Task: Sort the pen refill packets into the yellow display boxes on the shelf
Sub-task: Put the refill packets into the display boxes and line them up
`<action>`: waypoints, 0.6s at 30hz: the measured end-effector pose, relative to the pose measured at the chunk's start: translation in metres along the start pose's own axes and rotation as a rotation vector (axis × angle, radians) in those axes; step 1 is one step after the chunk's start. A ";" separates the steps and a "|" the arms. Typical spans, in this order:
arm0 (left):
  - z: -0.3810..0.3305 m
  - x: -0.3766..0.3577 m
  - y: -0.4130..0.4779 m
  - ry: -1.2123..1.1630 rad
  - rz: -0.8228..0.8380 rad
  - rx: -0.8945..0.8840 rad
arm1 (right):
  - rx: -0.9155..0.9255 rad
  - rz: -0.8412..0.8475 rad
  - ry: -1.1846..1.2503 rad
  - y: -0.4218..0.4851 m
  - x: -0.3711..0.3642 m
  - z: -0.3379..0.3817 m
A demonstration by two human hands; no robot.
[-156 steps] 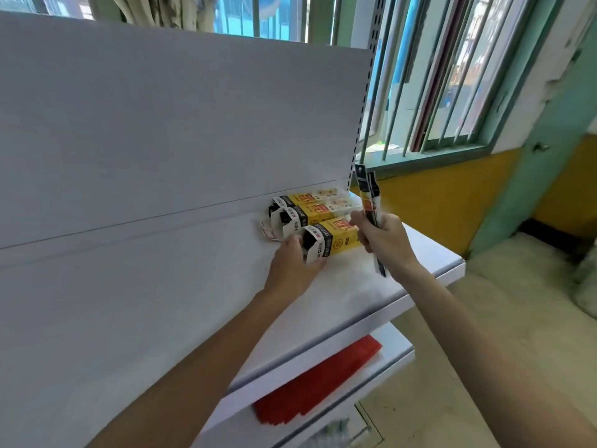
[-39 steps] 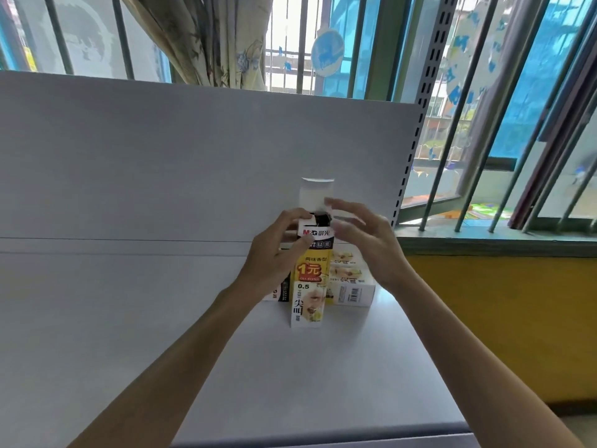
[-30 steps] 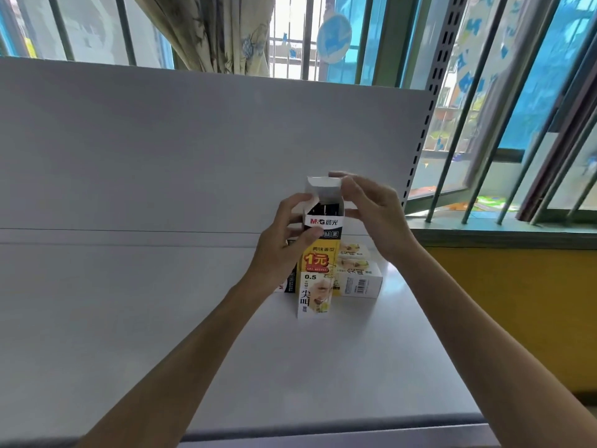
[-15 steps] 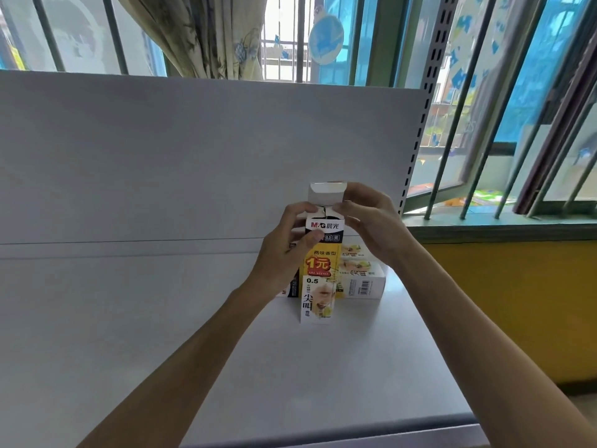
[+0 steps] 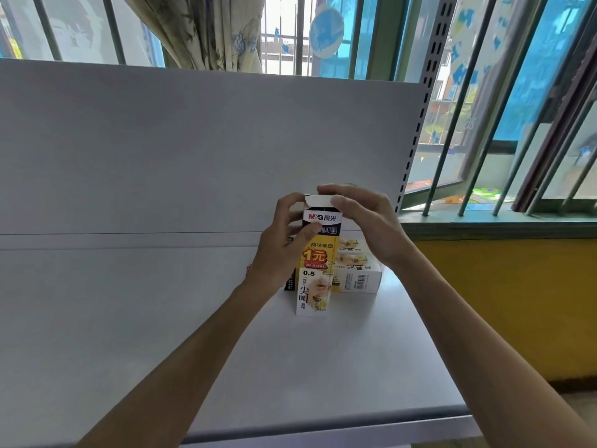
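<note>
A yellow, black and white display box (image 5: pixel 315 273) stands upright on the white shelf (image 5: pixel 193 334). My left hand (image 5: pixel 281 247) grips its upper left side, thumb across the black front. My right hand (image 5: pixel 361 218) holds the white top flap (image 5: pixel 318 200), fingers curled over it and pressing it down. Behind the upright box lie more yellow display boxes (image 5: pixel 357 270) on their sides. No refill packets are visible; the inside of the box is hidden.
The shelf's white back panel (image 5: pixel 193 150) rises behind the boxes, with a perforated upright (image 5: pixel 420 130) at its right end. A barred window (image 5: pixel 517 108) and curtain (image 5: pixel 206 30) lie beyond. The shelf's front edge (image 5: pixel 323 428) is near me.
Five seconds ago my right hand held refill packets beside boxes lying flat. Now one box stands upright and, over the last second, my right hand folded its raised top flap down.
</note>
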State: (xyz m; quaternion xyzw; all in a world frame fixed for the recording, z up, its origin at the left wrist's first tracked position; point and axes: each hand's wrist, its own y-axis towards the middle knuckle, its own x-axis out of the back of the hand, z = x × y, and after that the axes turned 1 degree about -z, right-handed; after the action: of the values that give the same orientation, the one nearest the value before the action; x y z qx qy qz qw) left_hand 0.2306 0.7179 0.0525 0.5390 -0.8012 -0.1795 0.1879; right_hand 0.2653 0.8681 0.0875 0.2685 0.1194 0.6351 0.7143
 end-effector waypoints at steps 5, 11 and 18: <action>0.000 0.001 0.001 -0.005 -0.028 0.022 | 0.039 -0.022 -0.051 0.003 -0.002 0.003; -0.001 0.003 -0.001 0.047 0.016 -0.010 | 0.063 -0.025 -0.130 0.002 -0.002 0.001; -0.004 0.002 -0.003 0.070 0.030 0.006 | 0.136 -0.032 -0.303 -0.012 -0.006 -0.011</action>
State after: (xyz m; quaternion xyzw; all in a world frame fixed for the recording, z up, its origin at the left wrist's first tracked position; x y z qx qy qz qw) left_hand 0.2347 0.7147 0.0544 0.5334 -0.8026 -0.1554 0.2172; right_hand 0.2686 0.8644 0.0709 0.4068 0.0573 0.5664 0.7145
